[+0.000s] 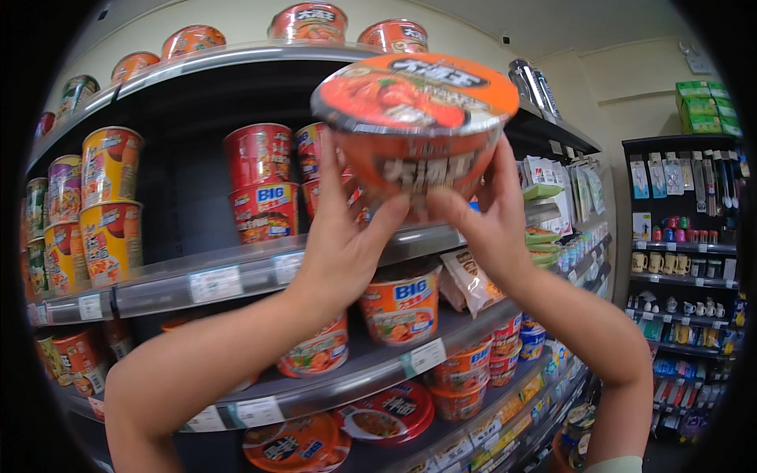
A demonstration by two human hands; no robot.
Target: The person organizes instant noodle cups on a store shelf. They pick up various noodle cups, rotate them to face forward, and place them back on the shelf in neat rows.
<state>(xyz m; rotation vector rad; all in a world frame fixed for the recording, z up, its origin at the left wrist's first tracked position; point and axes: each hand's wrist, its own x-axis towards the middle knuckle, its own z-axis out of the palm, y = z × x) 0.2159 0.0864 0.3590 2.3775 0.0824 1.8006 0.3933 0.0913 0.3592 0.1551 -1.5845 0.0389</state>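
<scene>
Between both hands I hold a large orange instant noodle bowl [426, 118], lid tilted towards me, slightly blurred. My left hand [349, 230] grips its left side, thumb on the front. On the right side, my right hand [485, 213] mirrors that hold. The bowl is raised in front of the shelves, just below the top shelf [236, 56]. Behind my left hand stand stacked red noodle cups [260, 154], partly covered by the bowl and fingers. Below my hands, an orange noodle tub [402, 307] sits on a lower shelf beside a plastic food packet [470, 281].
Orange noodle bowls [307, 22] line the top shelf. Yellow noodle cups [111, 204] are stacked at the left. Shelf edges with price tags [216, 284] jut towards me. Lower down lie round-lidded bowls [387, 411]. A rack of mugs and utensils [680, 207] stands at the right.
</scene>
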